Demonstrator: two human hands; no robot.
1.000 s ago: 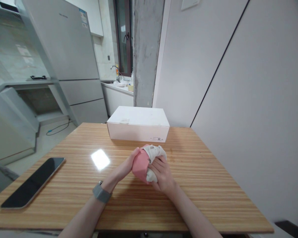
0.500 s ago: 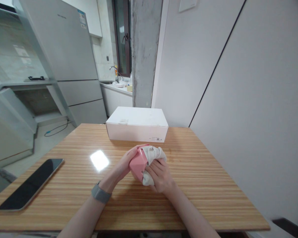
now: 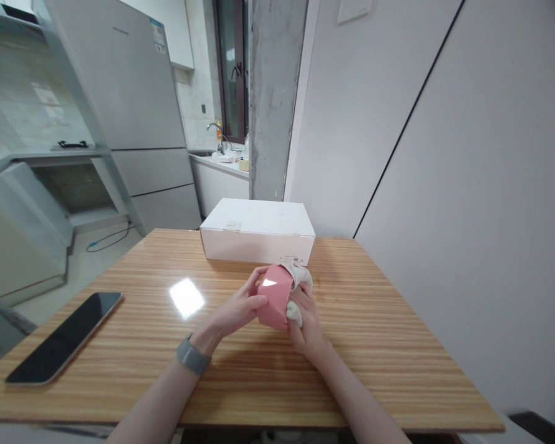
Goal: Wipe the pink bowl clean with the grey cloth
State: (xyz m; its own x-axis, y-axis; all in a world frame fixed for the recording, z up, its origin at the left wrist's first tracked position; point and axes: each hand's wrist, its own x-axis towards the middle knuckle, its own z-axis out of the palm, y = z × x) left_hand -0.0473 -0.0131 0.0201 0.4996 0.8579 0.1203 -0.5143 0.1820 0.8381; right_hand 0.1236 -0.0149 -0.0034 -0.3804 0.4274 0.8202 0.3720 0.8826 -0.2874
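Above the middle of the wooden table, my left hand (image 3: 241,308) grips a glossy pink bowl (image 3: 274,301) by its outer left side, thumb on the near face. The bowl is tipped sideways, its opening turned toward my right hand (image 3: 309,327). That hand is closed on a whitish cloth (image 3: 298,275), which is pressed into the opening and folds over the rim. My right fingertips and the bowl's inside are mostly hidden. A grey band circles my left wrist.
A white box (image 3: 254,246) stands on the table (image 3: 379,345) just beyond my hands. At the left lies a dark-screened phone (image 3: 67,338). Behind are a fridge (image 3: 148,111), a grey pillar and a sink counter; a white wall runs along the right.
The bowl has turned in my hands, showing more of its rounded outer side. My left hand has shifted its hold, with the thumb now on the near face. The cloth remains in my right hand.
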